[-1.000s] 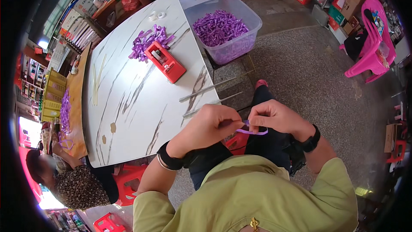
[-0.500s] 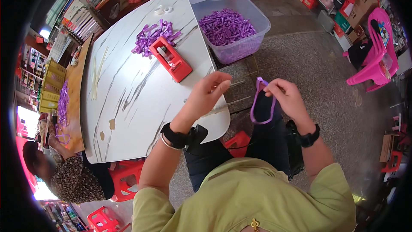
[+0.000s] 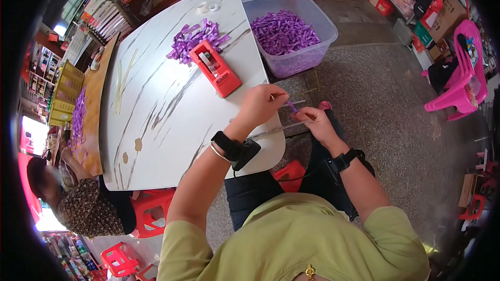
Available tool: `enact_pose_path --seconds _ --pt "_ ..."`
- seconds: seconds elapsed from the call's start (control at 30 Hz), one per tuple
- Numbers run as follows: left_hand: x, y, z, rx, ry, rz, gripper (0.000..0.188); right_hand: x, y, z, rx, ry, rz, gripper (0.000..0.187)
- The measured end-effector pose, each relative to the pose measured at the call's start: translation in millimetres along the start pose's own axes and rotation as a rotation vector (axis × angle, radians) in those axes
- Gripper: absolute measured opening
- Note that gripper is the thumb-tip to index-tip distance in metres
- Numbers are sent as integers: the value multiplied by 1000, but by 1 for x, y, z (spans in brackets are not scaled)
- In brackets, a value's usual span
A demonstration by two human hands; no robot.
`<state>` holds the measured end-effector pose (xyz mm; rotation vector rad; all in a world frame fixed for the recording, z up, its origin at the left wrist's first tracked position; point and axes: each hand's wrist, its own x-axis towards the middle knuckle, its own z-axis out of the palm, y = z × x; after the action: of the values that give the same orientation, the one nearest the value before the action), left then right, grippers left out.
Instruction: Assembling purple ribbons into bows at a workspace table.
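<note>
Just past the right edge of the white table [image 3: 172, 125], my two hands are close together over two thin metal rods [image 3: 292, 125] that stick out from it. A short stretch of purple ribbon [image 3: 292, 108] shows between them. My right hand [image 3: 320, 126] is closed in a pinch on this ribbon. My left hand [image 3: 262, 105] is pinched closed at the ribbon's other end, by the upper rod; its fingertips partly cover what they grip. Farther up the table sit a red tape dispenser [image 3: 223, 80] and a heap of purple ribbon pieces [image 3: 182, 47].
A clear plastic bin [image 3: 297, 67] full of purple ribbon pieces stands beyond the table's right edge. Tape rolls [image 3: 208, 7] and pale strips [image 3: 123, 83] lie on the table. At left a person [image 3: 88, 203] handles purple ribbon. A pink chair [image 3: 461, 91] stands at right.
My right hand has moved left with the purple ribbon, from over my leg to the rods. The ribbon's open loop no longer shows. My left hand has shifted slightly right, its fingers now pinched.
</note>
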<state>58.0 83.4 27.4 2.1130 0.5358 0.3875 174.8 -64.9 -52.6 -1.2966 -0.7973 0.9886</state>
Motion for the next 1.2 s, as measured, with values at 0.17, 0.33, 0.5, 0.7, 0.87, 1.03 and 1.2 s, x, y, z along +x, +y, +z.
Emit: enact_pose_path --seconds 0.17,0.33,0.5,0.7,0.87,1.03,1.2 --pt "2 7 3 141 -61 -23 16 -4 4 8 -20 65 -18 18" --pt "3 0 7 161 -49 19 16 -6 7 12 40 104 -15 17" --pt "7 -1 9 181 -80 1 17 -8 7 14 3 137 -40 17" --pt "12 3 10 212 -129 -70 18 -45 2 14 -114 153 -3 17" --pt "14 -1 7 258 -172 -53 18 -106 -35 15 -318 17 99 15" --pt "17 -1 5 248 -217 -26 20 -159 -42 9 -573 -101 -62 13" --pt "19 -7 8 219 -228 5 21 -196 -43 7 -694 -140 -153 11"
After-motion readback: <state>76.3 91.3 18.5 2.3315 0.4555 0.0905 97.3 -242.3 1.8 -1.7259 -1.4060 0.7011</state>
